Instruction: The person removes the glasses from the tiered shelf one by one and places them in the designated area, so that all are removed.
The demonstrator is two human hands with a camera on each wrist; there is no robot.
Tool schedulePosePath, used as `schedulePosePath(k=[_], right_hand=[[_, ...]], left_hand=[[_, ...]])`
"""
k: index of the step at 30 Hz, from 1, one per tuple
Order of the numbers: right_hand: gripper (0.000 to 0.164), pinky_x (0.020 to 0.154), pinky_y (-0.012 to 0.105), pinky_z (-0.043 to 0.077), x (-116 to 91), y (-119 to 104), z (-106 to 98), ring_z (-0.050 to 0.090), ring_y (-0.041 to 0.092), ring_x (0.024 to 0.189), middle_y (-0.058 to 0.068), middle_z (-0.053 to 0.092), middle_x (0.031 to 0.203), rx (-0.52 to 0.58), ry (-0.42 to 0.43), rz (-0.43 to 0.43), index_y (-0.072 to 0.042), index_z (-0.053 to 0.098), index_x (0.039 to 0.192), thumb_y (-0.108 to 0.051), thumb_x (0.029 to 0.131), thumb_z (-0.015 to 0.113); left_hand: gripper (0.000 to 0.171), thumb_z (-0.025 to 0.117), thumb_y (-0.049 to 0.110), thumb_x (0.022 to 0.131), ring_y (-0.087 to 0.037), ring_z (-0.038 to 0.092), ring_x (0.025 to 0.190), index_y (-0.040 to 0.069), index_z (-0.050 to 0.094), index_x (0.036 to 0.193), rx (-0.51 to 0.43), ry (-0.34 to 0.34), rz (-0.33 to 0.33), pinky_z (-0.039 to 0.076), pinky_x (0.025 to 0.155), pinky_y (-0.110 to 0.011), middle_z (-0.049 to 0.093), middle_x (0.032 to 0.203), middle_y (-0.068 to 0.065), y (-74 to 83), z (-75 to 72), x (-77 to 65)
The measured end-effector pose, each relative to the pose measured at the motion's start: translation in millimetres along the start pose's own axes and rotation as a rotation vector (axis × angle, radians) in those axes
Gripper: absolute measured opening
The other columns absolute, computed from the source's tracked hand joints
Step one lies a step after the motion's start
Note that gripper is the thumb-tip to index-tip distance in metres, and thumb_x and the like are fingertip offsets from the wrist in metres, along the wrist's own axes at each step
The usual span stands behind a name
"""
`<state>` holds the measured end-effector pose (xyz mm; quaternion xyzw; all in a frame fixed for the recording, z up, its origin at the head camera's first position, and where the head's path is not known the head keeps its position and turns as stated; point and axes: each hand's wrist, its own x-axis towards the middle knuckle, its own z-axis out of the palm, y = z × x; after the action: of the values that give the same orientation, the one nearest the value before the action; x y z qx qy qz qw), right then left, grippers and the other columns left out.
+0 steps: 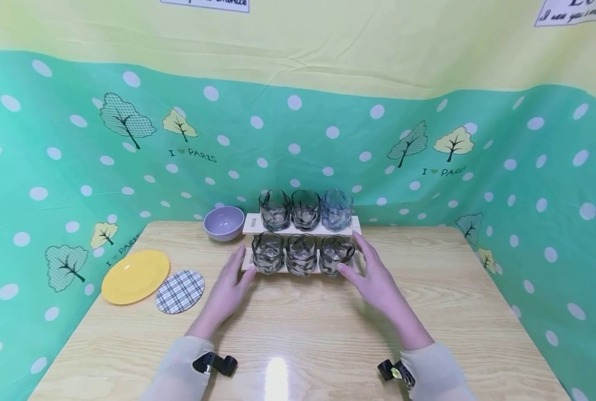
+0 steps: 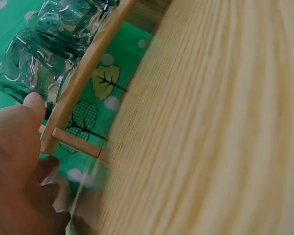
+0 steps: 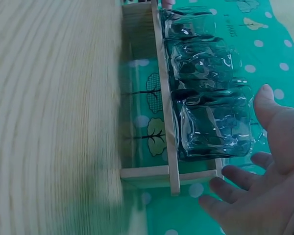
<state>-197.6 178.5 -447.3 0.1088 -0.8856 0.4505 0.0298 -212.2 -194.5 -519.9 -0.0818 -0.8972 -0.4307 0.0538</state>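
purple bowl, yellow plate, checked coaster
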Motion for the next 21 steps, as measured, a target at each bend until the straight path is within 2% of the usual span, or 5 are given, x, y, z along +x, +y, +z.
schedulePosePath(k=[5, 9, 16, 21], right_hand=[[0.095, 0.132, 0.057, 0.027, 5.0, -0.7, 2.6, 0.031, 0.041, 0.163, 0.019, 0.028, 0.179, 0.102, -0.014, -0.027, -0.013, 0.019, 0.177, -0.033, 0.106, 0.078], [0.093, 0.131, 0.057, 0.028, 5.7, 1.9, 5.2, 0.033, 0.046, 0.16, 0.025, 0.03, 0.176, 0.156, -0.024, -0.029, -0.009, 0.02, 0.176, -0.029, 0.106, 0.078], [0.095, 0.132, 0.055, 0.027, 8.7, 10.9, 9.1, 0.033, 0.044, 0.161, 0.023, 0.029, 0.177, 0.214, -0.02, -0.018, -0.013, 0.023, 0.176, -0.03, 0.103, 0.081], [0.095, 0.129, 0.061, 0.033, 9.8, 16.4, 11.0, 0.033, 0.049, 0.16, 0.021, 0.028, 0.178, 0.273, -0.023, 0.028, -0.018, 0.026, 0.176, -0.032, 0.102, 0.083]], left_hand=[[0.076, 0.047, 0.047, 0.119, -0.045, 0.018, 0.166, 0.007, 0.02, 0.177, -0.024, 0.008, -0.005, 0.014, 0.135, -0.063, 0.023, 0.18, -0.021, -0.9, 2.2, 0.6], [0.073, 0.046, 0.046, 0.12, -0.047, 0.019, 0.165, 0.009, 0.02, 0.177, -0.025, 0.006, -0.025, 0.013, 0.134, -0.064, 0.022, 0.181, -0.021, -3.7, 4.2, -1.2], [0.069, 0.045, 0.042, 0.12, -0.048, 0.017, 0.165, 0.009, 0.022, 0.177, -0.016, 0.005, -0.025, 0.008, 0.135, -0.064, 0.023, 0.18, -0.023, -4.1, 5.8, -1.6], [0.069, 0.044, 0.042, 0.12, -0.047, 0.017, 0.166, 0.008, 0.023, 0.177, -0.007, 0.003, -0.024, 0.007, 0.135, -0.064, 0.024, 0.179, -0.023, -3.1, 5.8, -0.9]])
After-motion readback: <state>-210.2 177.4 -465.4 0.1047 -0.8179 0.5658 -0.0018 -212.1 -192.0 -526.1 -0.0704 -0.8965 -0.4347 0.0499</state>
